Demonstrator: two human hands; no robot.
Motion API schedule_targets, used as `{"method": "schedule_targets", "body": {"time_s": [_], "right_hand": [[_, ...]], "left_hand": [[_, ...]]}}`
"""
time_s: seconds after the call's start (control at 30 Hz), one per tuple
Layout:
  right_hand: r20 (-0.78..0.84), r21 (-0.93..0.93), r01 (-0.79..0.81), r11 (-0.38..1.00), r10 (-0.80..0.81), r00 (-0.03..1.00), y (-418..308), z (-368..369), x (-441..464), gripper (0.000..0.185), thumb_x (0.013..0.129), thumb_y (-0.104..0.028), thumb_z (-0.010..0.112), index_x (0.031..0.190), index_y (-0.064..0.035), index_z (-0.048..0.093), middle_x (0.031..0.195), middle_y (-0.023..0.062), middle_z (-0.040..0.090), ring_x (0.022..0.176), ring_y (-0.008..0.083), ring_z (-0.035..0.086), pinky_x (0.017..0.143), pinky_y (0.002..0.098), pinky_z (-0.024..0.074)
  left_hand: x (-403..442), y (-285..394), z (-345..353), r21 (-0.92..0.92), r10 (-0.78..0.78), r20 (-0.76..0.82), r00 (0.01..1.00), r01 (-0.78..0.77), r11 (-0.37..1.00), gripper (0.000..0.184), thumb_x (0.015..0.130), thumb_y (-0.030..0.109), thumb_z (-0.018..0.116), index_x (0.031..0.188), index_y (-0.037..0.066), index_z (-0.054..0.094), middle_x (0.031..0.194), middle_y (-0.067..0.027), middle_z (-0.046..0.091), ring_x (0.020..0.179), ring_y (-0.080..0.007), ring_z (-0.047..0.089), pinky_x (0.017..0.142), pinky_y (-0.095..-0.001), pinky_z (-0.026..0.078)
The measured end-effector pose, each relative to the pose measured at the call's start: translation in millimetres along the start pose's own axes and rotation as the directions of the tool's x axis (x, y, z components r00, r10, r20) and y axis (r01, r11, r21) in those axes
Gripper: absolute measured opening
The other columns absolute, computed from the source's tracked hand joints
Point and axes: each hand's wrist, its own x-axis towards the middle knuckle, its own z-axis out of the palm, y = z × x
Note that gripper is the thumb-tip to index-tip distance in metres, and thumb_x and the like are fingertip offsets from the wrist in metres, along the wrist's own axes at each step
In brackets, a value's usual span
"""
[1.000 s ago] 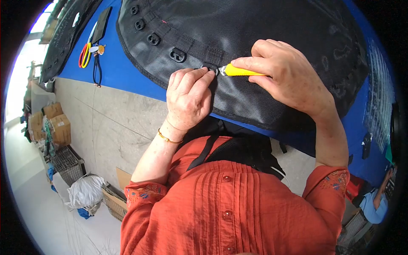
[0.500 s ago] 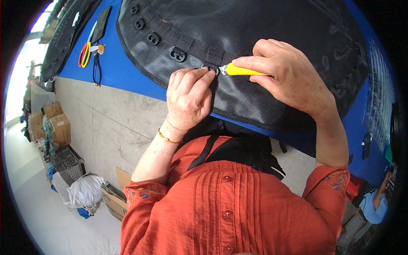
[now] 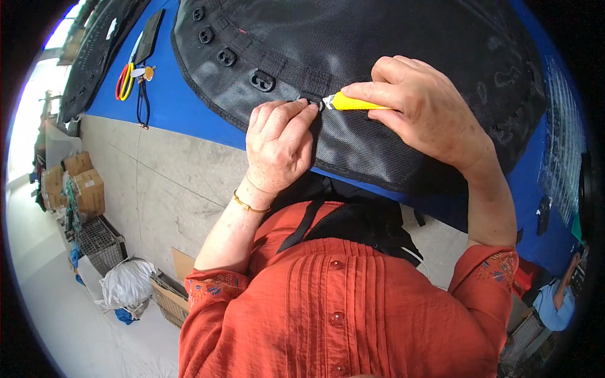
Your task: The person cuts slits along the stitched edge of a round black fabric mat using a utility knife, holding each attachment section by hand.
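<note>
A desk point(image 3: 167, 94) covered in blue carries everything within the person's reach. Spread over much of it is a broad black mesh sheet point(image 3: 391, 38), lying beneath both hands and stretching away beyond them, its near edge running just short of the person's body. The sheet is dark and slightly glossy, with a fine woven texture, pale sheen where light falls on it, and a rounded, bound rim. A ribbed black webbing band point(image 3: 274, 61) curves across it, parallel to that rim on the left side.

The right hand point(image 3: 419, 107) is closed, gripping a yellow cutter point(image 3: 356, 103) between thumb and fingers, the metal end directed towards the left hand point(image 3: 282, 142). The left hand has its fingers bent and drawn together, the tips pinching a small dark fitting at the sheet's surface.

The cutter lies nearly level, its tip right beside that fitting. Four black plastic clips point(image 3: 263, 80) sit in a row along the band, up and to the left of the left hand. The pinched fitting point(image 3: 317, 103) is smallest, mostly hidden by the fingertips; whether the blade touches it cannot be told.
</note>
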Motion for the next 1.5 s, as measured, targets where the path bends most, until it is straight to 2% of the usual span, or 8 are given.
{"method": "schedule_targets", "body": {"time_s": [0.27, 0.4, 0.47, 0.8, 0.87, 1.07, 1.4, 1.5], "right_hand": [[0.003, -0.038, 0.020, 0.999, -0.020, 1.000, -2, -1, 1, 0.028, 0.088, -0.011, 0.083, 0.115, -0.0177, 0.078, 0.100, 0.0059, 0.063, 0.103, 0.0278, 0.068, 0.093, 0.0428, 0.0548], [-0.009, -0.021, 0.010, 1.000, -0.010, 1.000, -1, 2, 0, 0.027, 0.088, -0.012, 0.083, 0.114, -0.0174, 0.079, 0.099, 0.0062, 0.063, 0.102, 0.0279, 0.069, 0.092, 0.0430, 0.0556], [-0.007, 0.008, 0.027, 1.000, -0.027, 1.000, 0, 3, 3, 0.036, 0.088, -0.009, 0.084, 0.123, -0.0128, 0.079, 0.098, 0.0061, 0.063, 0.094, 0.0255, 0.067, 0.086, 0.0396, 0.0551], [0.018, 0.218, -0.042, 0.975, 0.039, 0.999, 15, 11, 0, 0.038, 0.088, -0.007, 0.086, 0.125, -0.0106, 0.079, 0.101, 0.0074, 0.070, 0.089, 0.0256, 0.071, 0.077, 0.0381, 0.0572], [0.013, 0.171, -0.044, 0.984, 0.042, 0.999, 13, 10, 2, 0.030, 0.087, -0.013, 0.084, 0.117, -0.0131, 0.079, 0.098, 0.0089, 0.068, 0.096, 0.0311, 0.072, 0.085, 0.0427, 0.0586], [-0.063, -0.055, 0.016, 0.998, -0.020, 0.998, -1, 5, 1, 0.026, 0.086, -0.012, 0.084, 0.111, -0.0168, 0.079, 0.097, 0.0056, 0.064, 0.100, 0.0278, 0.069, 0.091, 0.0423, 0.0555], [-0.073, -0.078, 0.034, 0.996, -0.040, 0.996, -3, 5, 1, 0.031, 0.089, -0.012, 0.085, 0.120, -0.0160, 0.081, 0.096, 0.0035, 0.062, 0.091, 0.0220, 0.066, 0.083, 0.0379, 0.0536], [-0.048, -0.192, 0.078, 0.978, -0.088, 0.995, -5, 2, 3, 0.030, 0.089, -0.013, 0.084, 0.120, -0.0169, 0.082, 0.096, 0.0032, 0.062, 0.090, 0.0214, 0.065, 0.082, 0.0375, 0.0526]], "left_hand": [[0, -3, 1, -0.006, 0.010, -0.002, 1.000, -0.010, 1.000, 0.039, 0.078, -0.004, 0.070, 0.115, 0.003, 0.080, 0.115, -0.0121, 0.077, 0.104, -0.0316, 0.071, 0.096, -0.0416, 0.055], [-2, -6, 2, 0.018, 0.055, -0.004, 0.998, -0.055, 0.998, 0.041, 0.077, 0.003, 0.074, 0.118, 0.004, 0.078, 0.115, -0.0104, 0.073, 0.104, -0.0303, 0.069, 0.094, -0.0423, 0.054], [-2, -8, 2, 0.019, 0.051, 0.001, 0.999, -0.051, 0.999, 0.041, 0.077, 0.003, 0.074, 0.118, 0.004, 0.078, 0.115, -0.0104, 0.073, 0.104, -0.0302, 0.069, 0.094, -0.0422, 0.054], [-2, -7, 2, 0.017, 0.056, 0.006, 0.998, -0.056, 0.998, 0.043, 0.076, 0.004, 0.074, 0.118, 0.004, 0.077, 0.116, -0.0108, 0.073, 0.104, -0.0306, 0.069, 0.094, -0.0422, 0.054], [-2, -7, 2, 0.019, 0.055, 0.010, 0.998, -0.056, 0.998, 0.043, 0.076, 0.004, 0.074, 0.118, 0.004, 0.077, 0.116, -0.0108, 0.073, 0.104, -0.0306, 0.069, 0.094, -0.0423, 0.054], [-1, -6, 2, 0.015, 0.070, 0.004, 0.998, -0.070, 0.997, 0.044, 0.075, 0.002, 0.073, 0.119, 0.004, 0.077, 0.116, -0.0110, 0.072, 0.104, -0.0308, 0.069, 0.093, -0.0430, 0.055], [0, -3, 0, -0.005, 0.030, 0.003, 1.000, -0.030, 1.000, 0.039, 0.078, -0.004, 0.068, 0.116, 0.002, 0.078, 0.115, -0.0127, 0.076, 0.104, -0.0326, 0.071, 0.095, -0.0430, 0.055], [0, -3, 1, -0.007, 0.032, 0.001, 0.999, -0.032, 0.999, 0.039, 0.078, -0.004, 0.068, 0.116, 0.002, 0.078, 0.115, -0.0127, 0.076, 0.104, -0.0326, 0.071, 0.095, -0.0428, 0.055]]}}
